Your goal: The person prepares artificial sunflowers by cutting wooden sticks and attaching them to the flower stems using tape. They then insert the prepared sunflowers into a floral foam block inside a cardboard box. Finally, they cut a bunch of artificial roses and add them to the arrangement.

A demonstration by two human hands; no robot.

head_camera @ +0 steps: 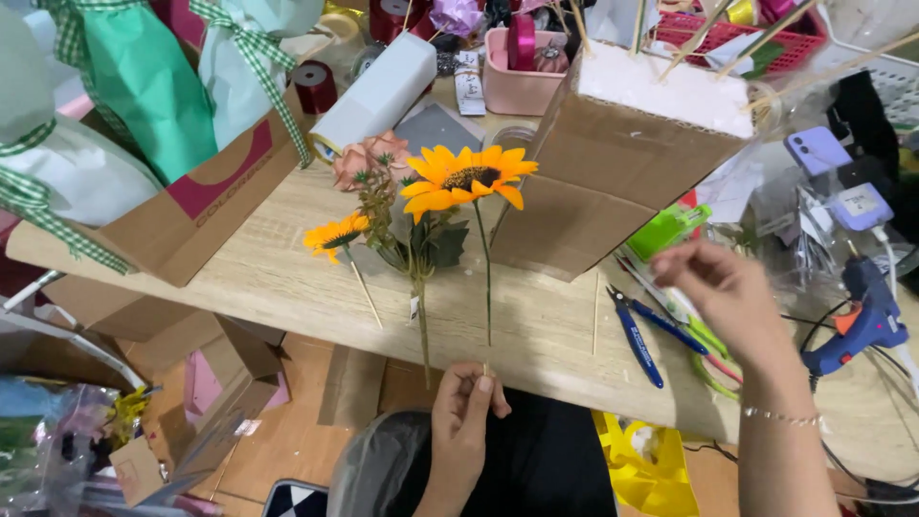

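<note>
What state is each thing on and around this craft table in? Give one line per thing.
large sunflower: upright, stem held by left hand.
right hand: empty, raised over the table.
small sunflower: lying on the table.
blue pliers: lying, handles spread.
glue gun: resting, untouched.
cardboard box: sticks stand in its foam top.

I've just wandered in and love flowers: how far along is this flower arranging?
Early, it seems. Done: wrapped bundles stand at the back left. In hand: the left hand holds up a large sunflower; the right hand hovers above the blue pliers. Left: a small sunflower and pink roses lie loose on the table.
</note>
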